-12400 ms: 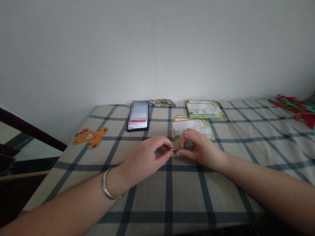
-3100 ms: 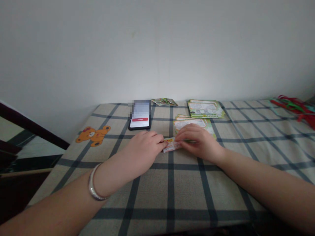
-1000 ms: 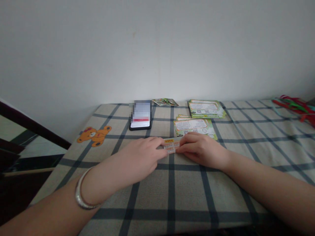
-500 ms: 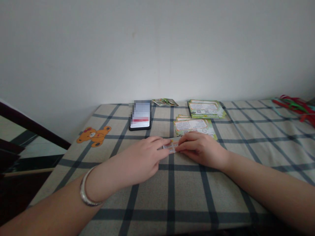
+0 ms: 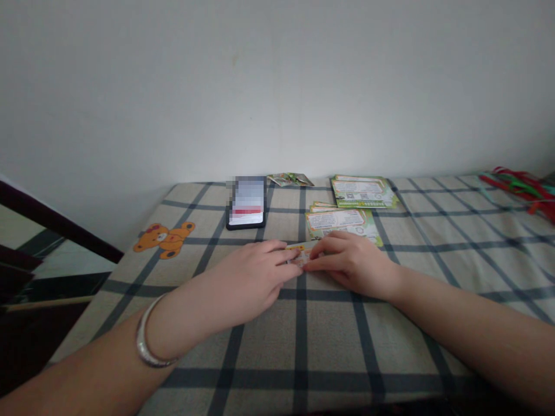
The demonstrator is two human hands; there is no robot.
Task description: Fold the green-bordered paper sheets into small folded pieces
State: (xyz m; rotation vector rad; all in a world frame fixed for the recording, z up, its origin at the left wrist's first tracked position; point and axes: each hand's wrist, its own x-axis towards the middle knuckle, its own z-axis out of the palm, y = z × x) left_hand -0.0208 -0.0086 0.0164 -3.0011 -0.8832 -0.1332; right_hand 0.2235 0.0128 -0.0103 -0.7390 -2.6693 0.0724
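Note:
A small printed card or label (image 5: 300, 257) with an orange-and-white pattern lies flat on the cloth, mostly covered by fingers. My left hand (image 5: 255, 277) rests over its left end, fingers stretched out and pressing on it. From the other side my right hand (image 5: 355, 263) has its fingers bent and drawn together, the fingertips at the card's right part; its thumb is largely hidden. Just beyond the right hand sits a small fanned stack of green-and-white printed cards (image 5: 340, 221).
Another stack of green-and-white cards (image 5: 363, 190) lies near the wall, beside a crumpled green packet (image 5: 290, 179). A phone (image 5: 247, 202) with a lit screen stands left of these. A bear decoration (image 5: 165, 240) is at the left; red and green ribbons (image 5: 522, 190) lie far right.
My right fingertips have shifted slightly left and down over the small card, nearer to the left fingers. My left hand stays almost still.

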